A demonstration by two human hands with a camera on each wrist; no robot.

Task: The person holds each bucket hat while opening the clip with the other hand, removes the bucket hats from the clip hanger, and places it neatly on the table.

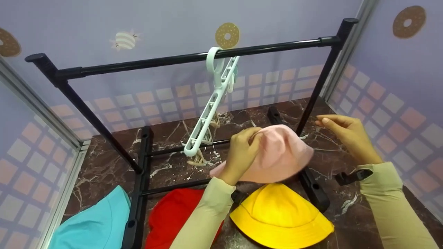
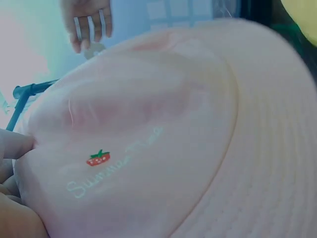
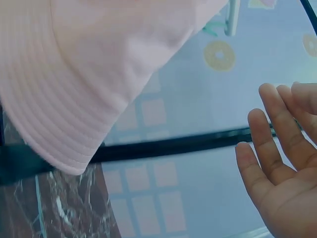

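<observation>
A pink bucket hat point(image 1: 282, 152) is held up in front of the rack, its crown pinched near the top by my left hand point(image 1: 244, 150). In the left wrist view a small strawberry and pale lettering show on the hat point(image 2: 148, 109). My right hand point(image 1: 344, 133) is raised to the right of the hat, apart from it, with relaxed fingers and nothing in them; the right wrist view shows the palm of this hand point(image 3: 287, 153). To the left of the hat, a pale green clip hanger point(image 1: 213, 103) hooks over the black rack bar point(image 1: 148, 63), with several clips along it.
On the dark marbled surface point(image 1: 166, 166) lie a yellow bucket hat point(image 1: 282, 218), a red hat point(image 1: 176, 214) partly behind my left forearm, and a turquoise hat point(image 1: 97, 221). The black rack's feet point(image 1: 136, 207) stand between them. Patterned walls close in behind and at both sides.
</observation>
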